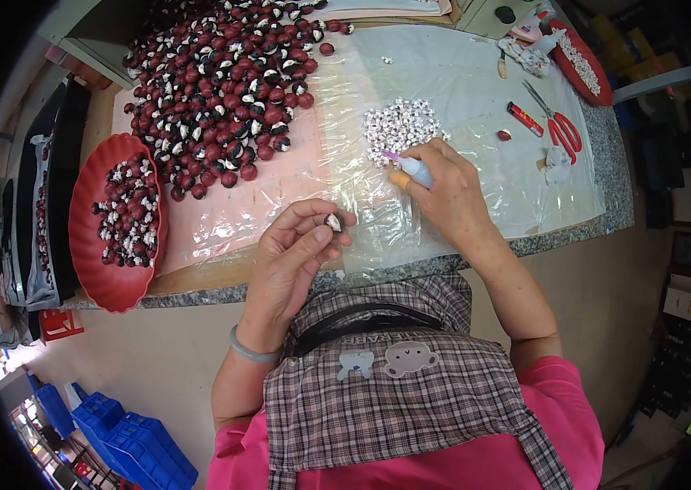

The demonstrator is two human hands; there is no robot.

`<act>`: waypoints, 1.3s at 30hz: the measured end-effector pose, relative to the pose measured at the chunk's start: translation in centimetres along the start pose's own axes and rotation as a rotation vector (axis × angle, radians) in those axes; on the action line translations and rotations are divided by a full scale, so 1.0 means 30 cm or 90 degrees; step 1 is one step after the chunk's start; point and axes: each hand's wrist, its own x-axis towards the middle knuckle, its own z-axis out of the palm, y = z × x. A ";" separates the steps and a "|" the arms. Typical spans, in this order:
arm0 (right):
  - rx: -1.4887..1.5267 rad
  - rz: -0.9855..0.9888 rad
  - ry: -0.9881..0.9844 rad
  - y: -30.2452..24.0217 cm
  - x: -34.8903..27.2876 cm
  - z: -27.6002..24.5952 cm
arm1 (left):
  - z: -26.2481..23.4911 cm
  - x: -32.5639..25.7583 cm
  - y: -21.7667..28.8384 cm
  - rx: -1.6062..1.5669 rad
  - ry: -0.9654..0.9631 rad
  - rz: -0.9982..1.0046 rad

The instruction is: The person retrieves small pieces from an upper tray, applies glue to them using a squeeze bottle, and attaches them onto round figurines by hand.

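Observation:
My left hand (290,249) pinches a small round bead-like piece (333,221), dark with a white patch, between thumb and fingers above the table's near edge. In my right hand (453,192) is a small squeeze bottle (417,170), pale blue with a purple tip. That tip points left, at the near side of a heap of tiny white pieces (402,122) with dark specks; whether it touches them I cannot tell. An orange-tan cover (400,180) wraps one of my right fingertips. Left of the heap spreads a large pile of dark red, black and white balls (231,98).
At the left edge sits a red scalloped bowl (84,212) holding balls with white bits attached. Red-handled scissors (562,131), a red tube (524,119) and a single red piece (504,135) lie rightward. A red dish (598,94) holds white pieces. Blue crates (129,437) stand below left.

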 end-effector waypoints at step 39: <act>0.634 0.371 -0.213 -0.191 -0.108 -0.016 | 0.071 -0.024 -0.035 0.571 0.007 0.176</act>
